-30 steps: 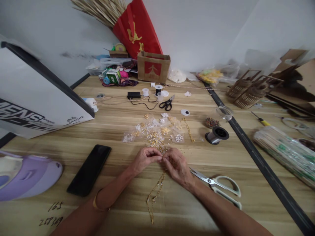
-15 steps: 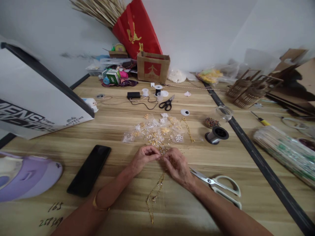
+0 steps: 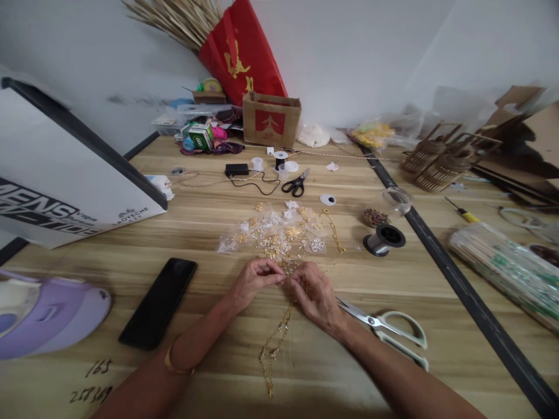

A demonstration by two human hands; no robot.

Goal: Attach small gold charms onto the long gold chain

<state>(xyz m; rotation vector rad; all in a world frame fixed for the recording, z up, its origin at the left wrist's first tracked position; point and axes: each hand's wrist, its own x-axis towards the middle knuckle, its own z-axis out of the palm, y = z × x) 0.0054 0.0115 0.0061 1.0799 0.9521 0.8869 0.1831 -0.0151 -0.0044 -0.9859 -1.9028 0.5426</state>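
My left hand (image 3: 257, 280) is closed in a pinch, its thumb and forefinger tips meeting those of my right hand (image 3: 315, 295). Whatever the left fingertips hold is too small to make out. Gold links show within the curled fingers of my right hand, and a gold chain (image 3: 273, 352) with small charms runs down from there onto the table. Just beyond the fingertips lies a spread of gold and clear beads (image 3: 279, 247) among small plastic bags. A second gold chain (image 3: 334, 231) rests to the right of that spread.
White-handled scissors (image 3: 379, 326) lie by my right forearm, a black phone (image 3: 158, 302) by my left. A wire spool (image 3: 384, 240) and a jar of beads (image 3: 376, 217) stand at right. Black scissors (image 3: 296, 184) lie farther back. A large white box (image 3: 74, 169) stands at left.
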